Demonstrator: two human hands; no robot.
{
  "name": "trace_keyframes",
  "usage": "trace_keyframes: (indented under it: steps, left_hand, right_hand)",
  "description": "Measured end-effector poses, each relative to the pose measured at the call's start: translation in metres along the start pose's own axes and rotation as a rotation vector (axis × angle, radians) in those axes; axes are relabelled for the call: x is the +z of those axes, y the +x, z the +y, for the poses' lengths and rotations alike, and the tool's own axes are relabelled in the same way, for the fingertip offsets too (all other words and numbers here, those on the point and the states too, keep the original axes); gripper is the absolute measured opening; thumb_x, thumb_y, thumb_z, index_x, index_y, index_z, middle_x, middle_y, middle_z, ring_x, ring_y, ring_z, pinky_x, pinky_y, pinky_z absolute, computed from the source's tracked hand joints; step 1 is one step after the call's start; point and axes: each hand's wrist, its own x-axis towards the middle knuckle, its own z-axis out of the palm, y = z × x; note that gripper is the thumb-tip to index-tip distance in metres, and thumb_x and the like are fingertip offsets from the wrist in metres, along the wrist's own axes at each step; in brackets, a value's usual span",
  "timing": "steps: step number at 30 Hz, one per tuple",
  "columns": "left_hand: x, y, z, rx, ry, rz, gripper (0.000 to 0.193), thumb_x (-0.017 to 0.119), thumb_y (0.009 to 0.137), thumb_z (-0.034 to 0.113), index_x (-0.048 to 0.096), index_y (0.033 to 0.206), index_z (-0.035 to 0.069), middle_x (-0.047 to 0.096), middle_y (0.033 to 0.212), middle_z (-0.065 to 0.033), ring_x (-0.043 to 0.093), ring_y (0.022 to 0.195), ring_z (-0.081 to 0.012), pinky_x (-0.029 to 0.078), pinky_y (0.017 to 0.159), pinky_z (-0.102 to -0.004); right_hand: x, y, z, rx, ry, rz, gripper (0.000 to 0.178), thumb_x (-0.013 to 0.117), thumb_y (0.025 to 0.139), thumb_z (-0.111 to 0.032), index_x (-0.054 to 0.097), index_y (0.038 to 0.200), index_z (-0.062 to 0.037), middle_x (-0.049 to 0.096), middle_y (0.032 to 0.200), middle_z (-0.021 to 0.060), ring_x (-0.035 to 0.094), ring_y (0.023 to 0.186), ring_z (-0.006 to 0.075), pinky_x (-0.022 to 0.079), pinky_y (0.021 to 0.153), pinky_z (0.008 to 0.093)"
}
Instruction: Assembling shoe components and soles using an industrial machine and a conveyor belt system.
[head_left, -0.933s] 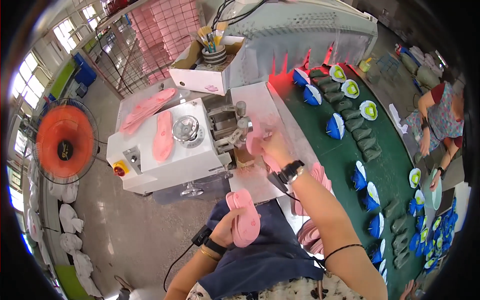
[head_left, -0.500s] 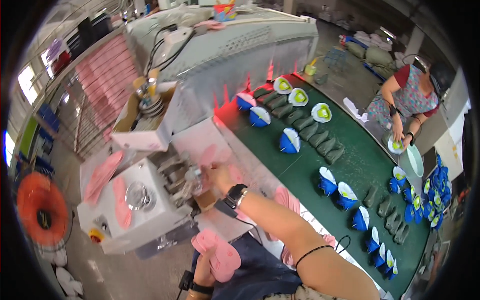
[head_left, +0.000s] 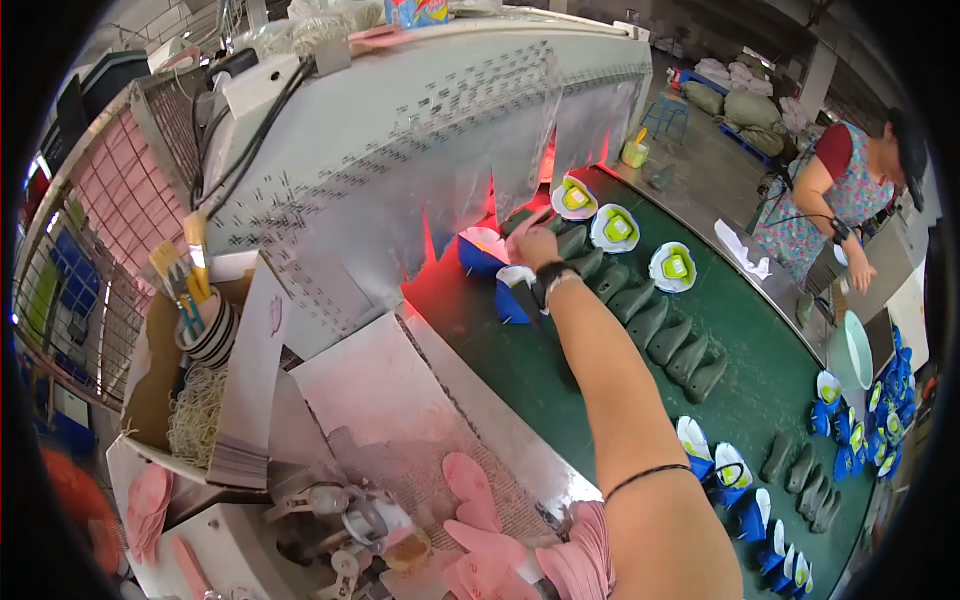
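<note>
My right hand (head_left: 532, 244) reaches out over the green conveyor belt (head_left: 500, 370), by the red-lit opening at its far end. Its fingers are closed on a thin pink insole (head_left: 524, 228), partly hidden by the hand. Just left of the hand stand two blue-and-white shoe uppers (head_left: 483, 250). A row of dark green shoe lasts (head_left: 648, 318) runs beside my wrist, with several white uppers with yellow-green insides (head_left: 615, 229) along its far side. Loose pink insoles (head_left: 485, 545) and a fanned stack of them (head_left: 585, 550) lie below my forearm. My left hand is out of view.
A large grey machine housing (head_left: 400, 130) closes off the far left. Near it are a carton with brushes (head_left: 262, 350) and a small machine with metal rollers (head_left: 350, 520). Across the belt, a co-worker (head_left: 830, 190) stands by a pale green basin (head_left: 850, 350).
My right hand has gone from the small roller machine to the far end of the belt. The view has shifted, and my left hand with its pink insoles has left it.
</note>
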Motion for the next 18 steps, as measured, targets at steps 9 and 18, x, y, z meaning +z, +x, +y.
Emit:
trace_keyframes:
  steps: [9,18]
  left_hand:
    - [0.010,-0.017,0.003,0.399,0.174,0.230,0.056,0.061,0.091,0.012,0.034,0.140,0.004,0.053,0.126,-0.0091,0.056,0.111,-0.0202,0.047,0.095,-0.0352]
    - [0.035,-0.079,-0.020,0.457,-0.111,0.286,0.026,0.060,0.095,0.017,0.056,0.115,0.002,0.061,0.103,-0.0020,0.060,0.092,-0.0120,0.050,0.082,-0.0264]
  right_hand:
    - [-0.197,-0.285,-0.279,-0.158,0.610,-0.584,0.033,0.046,0.098,-0.032,0.062,0.095,-0.0035,0.061,0.082,0.0187,0.060,0.077,0.0385,0.049,0.067,0.0424]
    - [-0.280,-0.508,-0.313,0.343,0.892,-0.724,0.027,0.061,0.093,-0.025,0.063,0.085,0.0010,0.058,0.066,0.0018,0.051,0.064,0.0061,0.043,0.055,0.0297]
